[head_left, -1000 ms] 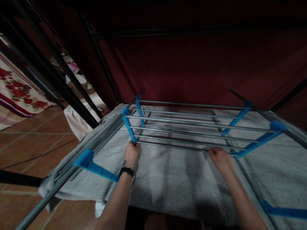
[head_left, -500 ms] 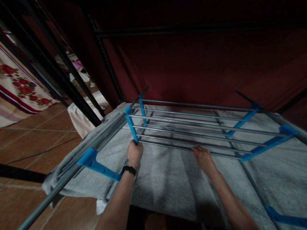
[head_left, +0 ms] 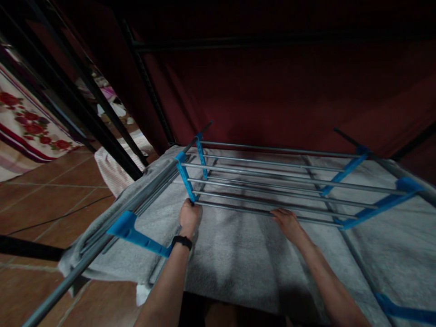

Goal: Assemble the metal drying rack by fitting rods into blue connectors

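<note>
A folding drying rack (head_left: 272, 179) of grey metal rods and blue plastic brackets stands in front of me. A grey towel (head_left: 238, 254) lies spread over its lower rods. My left hand (head_left: 189, 215), with a black band on the wrist, grips the near left end of the raised rod section beside a blue bracket (head_left: 185, 177). My right hand (head_left: 288, 222) rests on the nearest rod of that section, near its middle, with the fingers curled over it.
A dark red cloth wall (head_left: 289, 91) rises behind the rack. Black metal bars (head_left: 85, 100) slant at the left. A striped cloth (head_left: 112, 170) and a floral fabric (head_left: 30, 127) lie on the brown tiled floor (head_left: 44, 204).
My right hand has slid left along the nearest rod, from near the right blue bracket to about the middle. My left hand has kept its grip at the left end.
</note>
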`<action>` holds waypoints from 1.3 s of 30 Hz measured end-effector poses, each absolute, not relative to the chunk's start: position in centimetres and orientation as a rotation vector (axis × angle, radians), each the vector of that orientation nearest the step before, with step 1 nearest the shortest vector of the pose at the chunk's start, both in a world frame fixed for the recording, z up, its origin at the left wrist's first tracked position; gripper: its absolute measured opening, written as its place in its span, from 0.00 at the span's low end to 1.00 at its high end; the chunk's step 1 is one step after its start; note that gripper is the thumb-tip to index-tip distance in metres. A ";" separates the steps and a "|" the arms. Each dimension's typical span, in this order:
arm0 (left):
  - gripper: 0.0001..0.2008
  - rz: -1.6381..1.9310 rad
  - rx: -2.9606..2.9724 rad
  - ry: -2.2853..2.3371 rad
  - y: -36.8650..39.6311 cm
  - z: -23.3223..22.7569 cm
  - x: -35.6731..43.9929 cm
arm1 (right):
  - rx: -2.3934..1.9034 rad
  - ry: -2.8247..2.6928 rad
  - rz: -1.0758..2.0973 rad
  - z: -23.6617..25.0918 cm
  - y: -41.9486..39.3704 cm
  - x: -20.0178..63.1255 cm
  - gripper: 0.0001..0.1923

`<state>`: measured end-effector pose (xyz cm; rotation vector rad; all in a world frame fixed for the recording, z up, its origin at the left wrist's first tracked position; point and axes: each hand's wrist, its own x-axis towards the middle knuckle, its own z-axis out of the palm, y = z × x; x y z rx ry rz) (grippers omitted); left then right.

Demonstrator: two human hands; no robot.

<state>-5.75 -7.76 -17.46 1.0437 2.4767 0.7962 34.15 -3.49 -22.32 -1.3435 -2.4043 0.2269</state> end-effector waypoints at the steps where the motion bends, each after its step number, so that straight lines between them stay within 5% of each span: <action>1: 0.12 0.799 1.046 2.474 -7.8 -17.5 -5.8 | -1.342 -2.408 0.220 -22.3 -3.5 34.1 0.15; 39: 0.13 0.675 1.111 2.567 -8.3 -16.7 -4.6 | -1.401 -2.481 0.219 -21.4 -3.5 33.9 0.17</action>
